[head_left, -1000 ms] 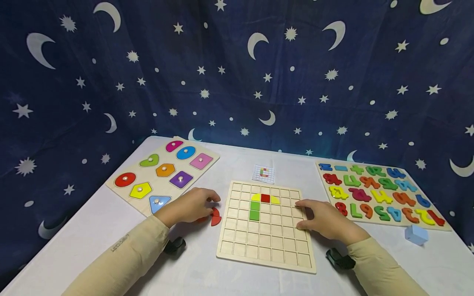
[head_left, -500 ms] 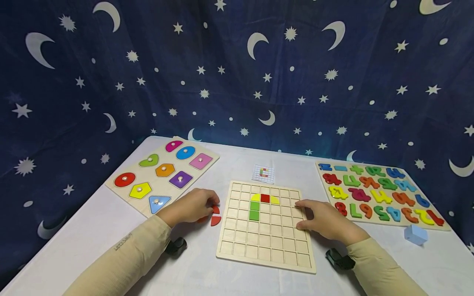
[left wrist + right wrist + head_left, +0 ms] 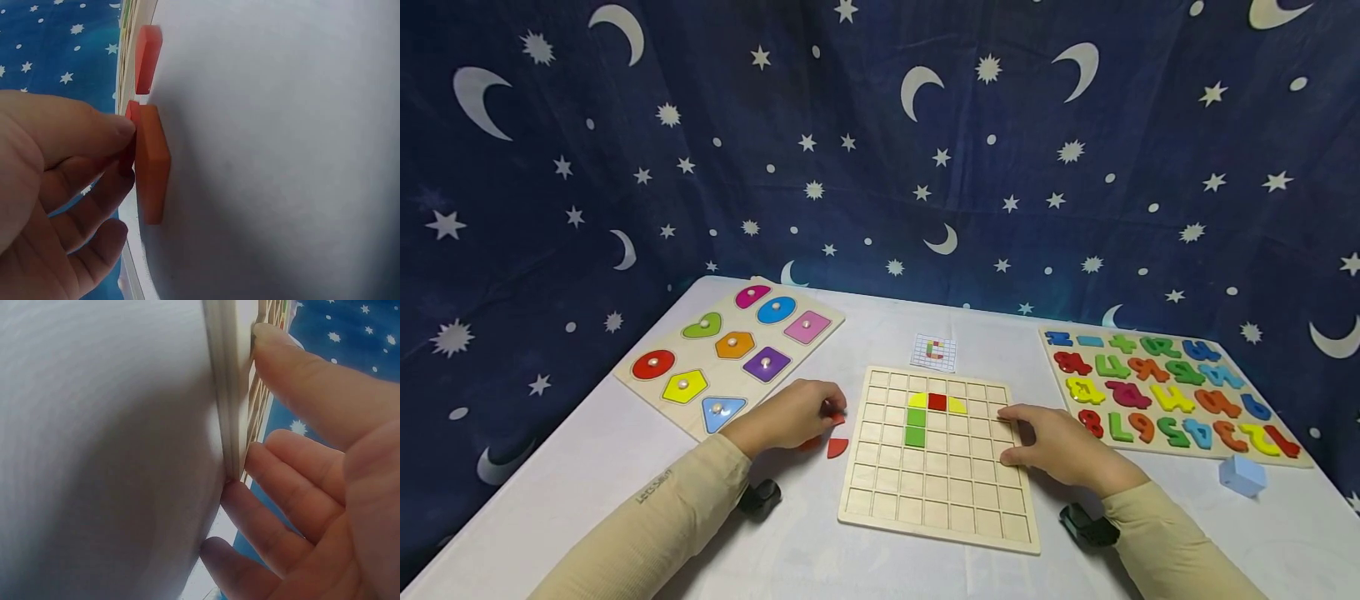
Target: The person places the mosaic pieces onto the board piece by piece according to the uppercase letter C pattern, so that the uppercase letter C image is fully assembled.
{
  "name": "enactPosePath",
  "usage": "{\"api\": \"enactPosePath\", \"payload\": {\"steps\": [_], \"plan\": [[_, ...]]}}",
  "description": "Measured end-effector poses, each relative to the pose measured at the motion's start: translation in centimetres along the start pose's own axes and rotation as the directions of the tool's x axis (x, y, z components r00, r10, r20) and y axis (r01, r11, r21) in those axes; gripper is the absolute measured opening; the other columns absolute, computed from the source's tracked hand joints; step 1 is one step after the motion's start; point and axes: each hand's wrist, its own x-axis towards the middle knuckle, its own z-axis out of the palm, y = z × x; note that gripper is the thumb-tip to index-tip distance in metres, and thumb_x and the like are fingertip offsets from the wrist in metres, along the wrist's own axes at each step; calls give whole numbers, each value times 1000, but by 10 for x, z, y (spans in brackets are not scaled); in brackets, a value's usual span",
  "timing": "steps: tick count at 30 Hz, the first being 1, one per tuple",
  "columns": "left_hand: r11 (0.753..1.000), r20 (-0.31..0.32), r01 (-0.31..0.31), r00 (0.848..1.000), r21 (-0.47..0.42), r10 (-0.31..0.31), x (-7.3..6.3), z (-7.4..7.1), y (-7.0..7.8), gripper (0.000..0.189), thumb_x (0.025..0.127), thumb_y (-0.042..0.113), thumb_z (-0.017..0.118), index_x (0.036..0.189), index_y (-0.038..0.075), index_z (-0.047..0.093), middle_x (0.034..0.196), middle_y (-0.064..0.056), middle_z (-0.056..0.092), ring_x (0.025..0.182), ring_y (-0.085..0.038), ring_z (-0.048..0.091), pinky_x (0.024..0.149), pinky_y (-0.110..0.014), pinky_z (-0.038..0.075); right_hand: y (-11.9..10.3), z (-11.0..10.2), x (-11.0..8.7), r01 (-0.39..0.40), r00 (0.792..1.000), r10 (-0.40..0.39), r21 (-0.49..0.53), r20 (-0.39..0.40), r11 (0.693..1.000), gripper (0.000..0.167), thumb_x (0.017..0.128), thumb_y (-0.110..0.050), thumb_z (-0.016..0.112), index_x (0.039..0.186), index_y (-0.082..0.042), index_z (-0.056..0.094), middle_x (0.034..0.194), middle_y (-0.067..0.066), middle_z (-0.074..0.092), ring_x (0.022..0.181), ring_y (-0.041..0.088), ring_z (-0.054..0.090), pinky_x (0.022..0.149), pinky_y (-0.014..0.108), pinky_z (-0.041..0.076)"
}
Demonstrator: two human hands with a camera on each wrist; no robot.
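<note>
Left hand pinching a red piece, right hand at the grid board's edge.
Clock centred on the grid board (image 3: 937, 493), head view: left hand (image 3: 786, 417) between nine and ten, thumb and fingertips clamped on a thin red piece (image 3: 129, 153), right beside an orange-red piece (image 3: 153, 165); red quarter-round (image 3: 837, 448) near it at nine. Right hand (image 3: 1060, 446) at about three, thumb and fingers spread, touching the board's rim; no firm grip visible. Held piece is probably light, stiff, a bit slick, hard to break; small, so take it by opposite side edges and leave the flat faces free. Board looks rigid and flat, might slide on the cloth-covered worktop (image 3: 805, 542); best steadied at the rim.
</note>
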Motion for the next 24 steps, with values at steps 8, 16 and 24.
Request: {"api": "enactPosePath", "payload": {"steps": [8, 16, 24], "plan": [[999, 12, 47, 999, 9, -47, 1, 0, -1, 23, 87, 11, 78, 108, 8, 68, 89, 2, 62, 85, -17, 57, 82, -31, 54, 0, 1, 0, 0, 1000, 0, 0, 0, 1000, 69, 80, -38, 83, 136, -6, 59, 139, 22, 55, 130, 47, 46, 103, 65, 35], [1000, 32, -1, 999, 11, 0, -1, -1, 1, 28, 91, 6, 72, 118, 9, 69, 104, 0, 66, 92, -18, 57, 91, -36, 51, -1, 0, 0, 11, 1000, -11, -12, 0, 1000, 69, 80, -39, 83, 136, -6, 60, 138, 22, 55, 129, 46, 47, 103, 64, 36], [1000, 76, -19, 997, -23, 21, -2, -2, 0, 26, 89, 0, 71, 113, 11, 70, 96, 3, 65, 87, -17, 58, 81, -31, 54, 0, -1, 0, 17, 1000, -17, -9, -4, 1000, 68, 80, -38, 83, 136, -6, 60, 138, 22, 56, 129, 46, 48, 103, 64, 36]]}}
